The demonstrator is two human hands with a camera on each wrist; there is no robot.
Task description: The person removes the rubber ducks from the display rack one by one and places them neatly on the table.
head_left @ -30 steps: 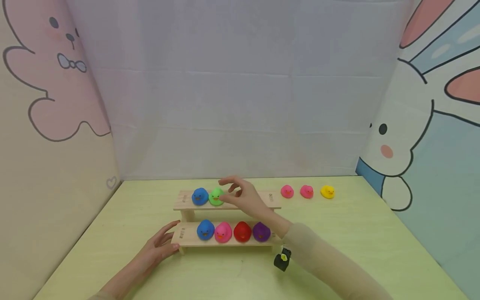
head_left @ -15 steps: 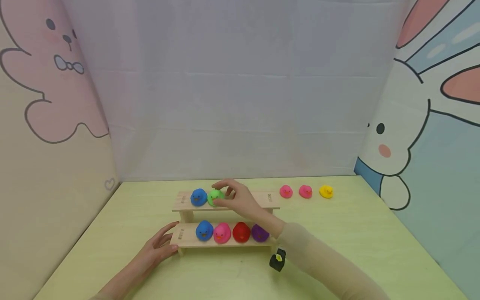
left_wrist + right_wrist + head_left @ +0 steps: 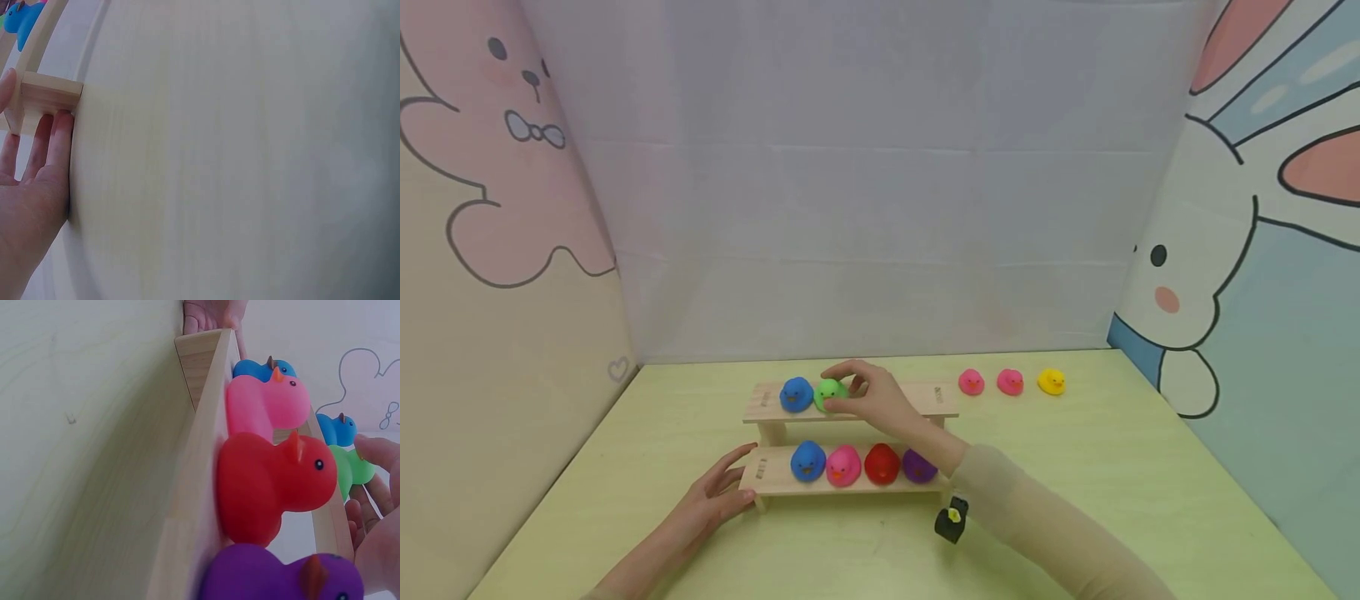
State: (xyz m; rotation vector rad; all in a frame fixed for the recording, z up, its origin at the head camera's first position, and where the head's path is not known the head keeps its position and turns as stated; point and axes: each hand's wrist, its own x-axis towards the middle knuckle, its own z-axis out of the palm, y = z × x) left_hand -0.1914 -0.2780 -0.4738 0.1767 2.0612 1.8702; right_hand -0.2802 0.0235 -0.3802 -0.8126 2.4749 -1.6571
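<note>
A green rubber duck (image 3: 829, 391) sits on the upper step (image 3: 915, 406) of a wooden stand, beside a blue duck (image 3: 796, 394). My right hand (image 3: 876, 403) pinches the green duck between thumb and fingers. In the right wrist view, the thumb (image 3: 375, 450) lies against the duck's head and the fingertips reach its other side. At the lower step's (image 3: 775, 471) left end, my left hand (image 3: 707, 502) touches the stand with fairly straight fingers. In the left wrist view, those fingers (image 3: 57, 144) meet the end leg (image 3: 50, 92), with the thumb near the board's edge.
On the lower step stand blue (image 3: 807, 462), pink (image 3: 843, 466), red (image 3: 882, 464) and purple (image 3: 919, 466) ducks. Two small pink ducks (image 3: 972, 382) and a yellow duck (image 3: 1052, 382) are at the back right of the table (image 3: 1112, 467). Cartoon panels (image 3: 1285, 333) flank the table.
My right hand has moved slightly left; its spread fingers have closed round the green duck. My left hand stays at the stand's left end. The head view has shifted a little.
</note>
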